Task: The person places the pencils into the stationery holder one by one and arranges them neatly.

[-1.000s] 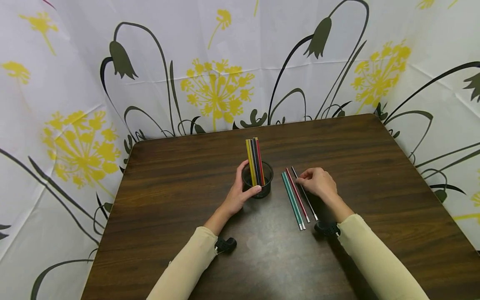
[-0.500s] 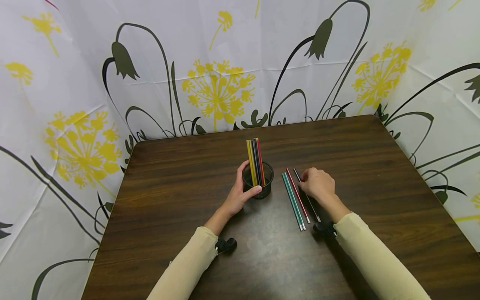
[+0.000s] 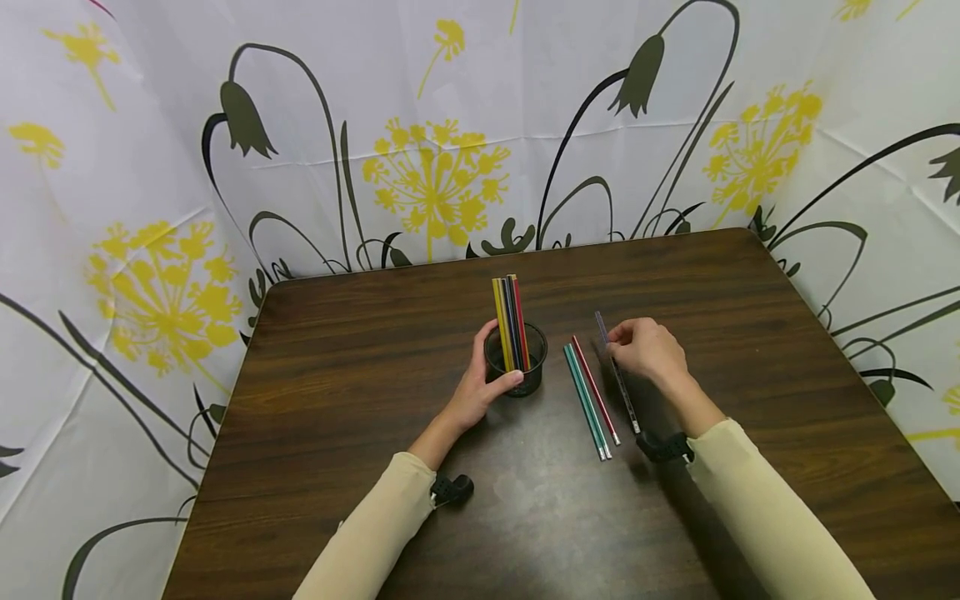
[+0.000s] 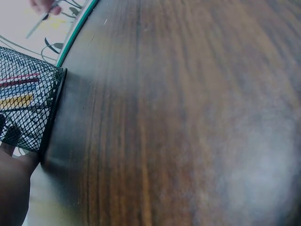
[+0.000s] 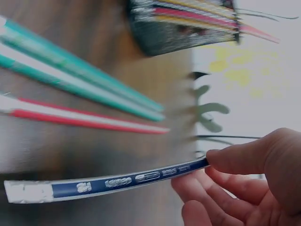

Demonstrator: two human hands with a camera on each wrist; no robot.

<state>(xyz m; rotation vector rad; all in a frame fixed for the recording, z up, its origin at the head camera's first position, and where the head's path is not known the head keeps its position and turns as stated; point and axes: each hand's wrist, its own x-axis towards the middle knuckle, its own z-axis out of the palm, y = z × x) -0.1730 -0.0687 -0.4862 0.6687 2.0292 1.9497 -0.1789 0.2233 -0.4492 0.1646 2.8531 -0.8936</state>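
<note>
My left hand (image 3: 482, 385) curls round the side of a black mesh pencil cup (image 3: 532, 379), thumb at its near side. Several pencils (image 3: 512, 321), yellow, dark and red, stand upright in the cup. In my right hand (image 3: 649, 350), a dark blue pencil (image 5: 127, 182) with a white eraser end is pinched between thumb and fingers, slightly raised and slanting over the table. Left of it lie a red pencil (image 3: 596, 389) and two green pencils (image 3: 586, 400), side by side. The left wrist view shows the mesh cup (image 4: 29, 94) with the left hand below it.
The brown wood-grain table (image 3: 360, 367) reaches to a white cloth (image 3: 480, 100) printed with yellow and dark green flowers, which hangs behind and along both sides. Black camera straps (image 3: 450, 490) sit on the wrists below cream sleeves (image 3: 367, 529).
My right hand has pinched the dark blue pencil and lifted it off the table, shifting slightly up and right. The left hand stays on the cup.
</note>
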